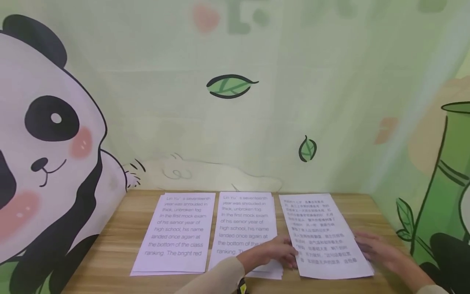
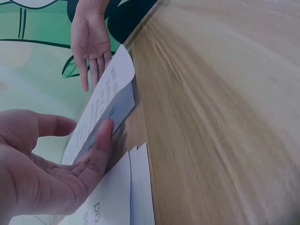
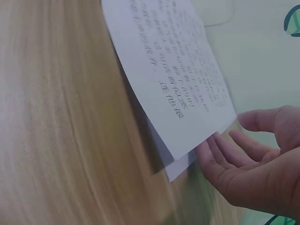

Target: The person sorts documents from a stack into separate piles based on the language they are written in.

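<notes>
On the right of the table lies a small stack of paper sheets (image 1: 319, 232) printed with Chinese characters. Its top sheet (image 3: 159, 70) bows up, with another sheet (image 3: 177, 168) showing beneath. My left hand (image 1: 280, 251) is at this stack's left edge, over the lower right of the middle stack; in the left wrist view its thumb and fingers (image 2: 104, 136) are spread apart. Along the right edge is my right hand (image 1: 380, 249), blurred in the head view. Its fingertips reach partly under the edge in the right wrist view, thumb by the rim.
Two stacks of English-printed sheets lie to the left: a middle stack (image 1: 242, 220) and a left stack (image 1: 176, 232). They rest on a wooden table (image 1: 106, 249). Behind hangs a green cloth backdrop (image 1: 165, 102) with a panda drawing (image 1: 47, 163).
</notes>
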A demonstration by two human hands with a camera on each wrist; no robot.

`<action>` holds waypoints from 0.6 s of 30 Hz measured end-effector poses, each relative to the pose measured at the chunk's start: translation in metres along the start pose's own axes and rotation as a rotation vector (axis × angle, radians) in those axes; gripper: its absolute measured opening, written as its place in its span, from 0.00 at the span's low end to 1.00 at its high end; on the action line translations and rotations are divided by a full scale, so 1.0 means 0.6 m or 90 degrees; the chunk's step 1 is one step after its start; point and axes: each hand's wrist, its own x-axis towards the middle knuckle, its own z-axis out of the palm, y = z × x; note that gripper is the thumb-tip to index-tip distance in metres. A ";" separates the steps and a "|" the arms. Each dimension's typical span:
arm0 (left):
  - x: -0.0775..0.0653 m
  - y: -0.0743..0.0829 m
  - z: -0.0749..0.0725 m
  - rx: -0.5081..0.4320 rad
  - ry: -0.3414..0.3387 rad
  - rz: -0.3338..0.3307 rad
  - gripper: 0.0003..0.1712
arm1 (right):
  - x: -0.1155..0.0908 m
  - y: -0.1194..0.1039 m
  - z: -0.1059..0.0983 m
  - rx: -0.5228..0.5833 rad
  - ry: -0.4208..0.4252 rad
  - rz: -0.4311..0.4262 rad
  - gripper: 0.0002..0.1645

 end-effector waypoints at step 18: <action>-0.072 -0.013 -0.091 0.066 0.027 0.028 0.23 | -0.025 -0.029 0.003 -0.051 -0.003 -0.049 0.37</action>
